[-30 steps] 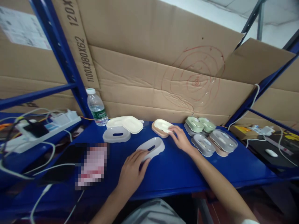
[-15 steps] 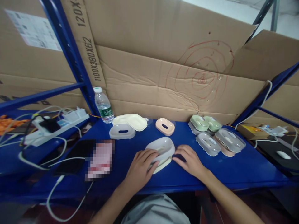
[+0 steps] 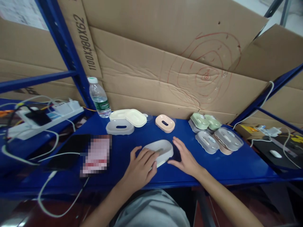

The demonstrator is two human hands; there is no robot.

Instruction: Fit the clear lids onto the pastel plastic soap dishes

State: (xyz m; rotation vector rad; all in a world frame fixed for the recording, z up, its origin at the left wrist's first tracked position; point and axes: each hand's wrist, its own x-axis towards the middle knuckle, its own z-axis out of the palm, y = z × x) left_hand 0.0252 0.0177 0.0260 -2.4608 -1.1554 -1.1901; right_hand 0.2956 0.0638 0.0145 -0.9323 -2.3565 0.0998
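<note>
A grey oval soap dish [image 3: 167,148] lies in front of me on the blue table, with the edge of a cream piece [image 3: 162,163] showing under its near side. My left hand [image 3: 143,162] grips the dish at its left, fingers reaching inside and thumb along the near wall. The fingers hide the dish's left part. Just right of the dish, my right hand [image 3: 186,157] is open, thumb and fingers apart, holding nothing. Farther back are a peach slotted soap dish [image 3: 168,127], a grey slotted dish [image 3: 113,128] and cream oval pieces [image 3: 136,118].
Green [image 3: 200,120] and grey [image 3: 206,142] lidded soap dishes cluster at the right. A water bottle [image 3: 100,100] stands back left, near a power strip [image 3: 47,121] with cables. A blurred pink item [image 3: 96,154] lies at left. Cardboard [image 3: 142,63] walls the back.
The grey dish, tilted before, has come down flatter over the cream piece. My right hand has drawn away from its right end and spread its fingers. The camera view has shifted slightly.
</note>
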